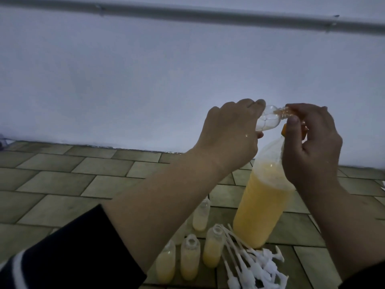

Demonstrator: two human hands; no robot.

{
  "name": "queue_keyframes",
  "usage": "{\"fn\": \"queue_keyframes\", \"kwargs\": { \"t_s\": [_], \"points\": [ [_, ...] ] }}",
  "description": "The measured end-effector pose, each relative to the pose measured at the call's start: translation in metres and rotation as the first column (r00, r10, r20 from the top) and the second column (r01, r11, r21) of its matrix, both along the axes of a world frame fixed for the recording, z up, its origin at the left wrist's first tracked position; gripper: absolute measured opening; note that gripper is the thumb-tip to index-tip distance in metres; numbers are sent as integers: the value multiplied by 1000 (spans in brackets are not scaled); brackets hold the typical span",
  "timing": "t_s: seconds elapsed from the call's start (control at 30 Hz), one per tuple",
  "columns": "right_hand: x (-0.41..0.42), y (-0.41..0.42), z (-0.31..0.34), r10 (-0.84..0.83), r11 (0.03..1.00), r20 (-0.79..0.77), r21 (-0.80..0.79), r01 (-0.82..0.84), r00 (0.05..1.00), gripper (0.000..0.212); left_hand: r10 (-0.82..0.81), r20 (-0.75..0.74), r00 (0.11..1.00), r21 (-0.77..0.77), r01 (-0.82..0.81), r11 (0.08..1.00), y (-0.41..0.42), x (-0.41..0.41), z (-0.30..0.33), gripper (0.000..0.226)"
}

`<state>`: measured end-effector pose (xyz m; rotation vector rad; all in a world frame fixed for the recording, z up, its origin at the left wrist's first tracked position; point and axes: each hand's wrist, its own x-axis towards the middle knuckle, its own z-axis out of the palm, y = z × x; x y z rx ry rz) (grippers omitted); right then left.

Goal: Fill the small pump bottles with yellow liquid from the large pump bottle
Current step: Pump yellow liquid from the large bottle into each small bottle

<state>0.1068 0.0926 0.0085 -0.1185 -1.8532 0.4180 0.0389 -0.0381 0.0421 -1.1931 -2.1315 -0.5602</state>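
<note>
Yellow liquid is seen in the large pump bottle (260, 207), which stands on the tiled floor (62, 184) near the wall, at the right side of the view. About two thirds of it is filled. Its orange pump top (284, 130) is gripped by the right hand (310, 147), whose fingers are curled round it from above.

A small clear bottle (123, 119) is not what is held low; the small bottle (268, 118) in work is raised and is held by the left hand (229, 132), with the fingers wrapped round its body. It is tilted almost to horizontal, so that its long axis runs from left to right and its open neck is pointed toward the right hand. The neck is met by the orange nozzle just under the right fingertips. The coming move is judged to depend on this alignment: the nozzle must be kept inside the neck while the pump is pressed. Almost no liquid is visible in this bottle.

On the floor in front of the large bottle, several filled small bottles (189, 259) are standing without caps. Beside them, toward the right, a heap of white pump heads (256, 268) is lying.

Much is hidden. The nozzle tip is covered by the right fingers, and the picture is dim and blurred, so flow cannot be confirmed.
</note>
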Motion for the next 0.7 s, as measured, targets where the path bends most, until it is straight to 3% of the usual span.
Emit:
{"fn": "queue_keyframes", "kwargs": {
  "t_s": [0.13, 0.37, 0.5, 0.7],
  "points": [
    [4, -1, 13, 33, 999, 47, 24, -34, 998, 43, 2, 10, 1000, -12, -2, 1000, -5, -3, 13, 47],
    [5, 0, 11, 4, 1000, -38, 28, -3, 999, 37, -9, -39, 999, 22, 10, 1000, -1, 4, 10, 49],
    [3, 1, 1, 6, 1000, 13, -1, -6, 1000, 37, -2, 17, 1000, 12, 2, 1000, 2, 4, -2, 50],
    [8, 2, 19, 20, 998, 46, 57, -23, 999, 42, 10, -16, 1000, 14, -10, 1000, -2, 1, 19, 46]
  ]
}}
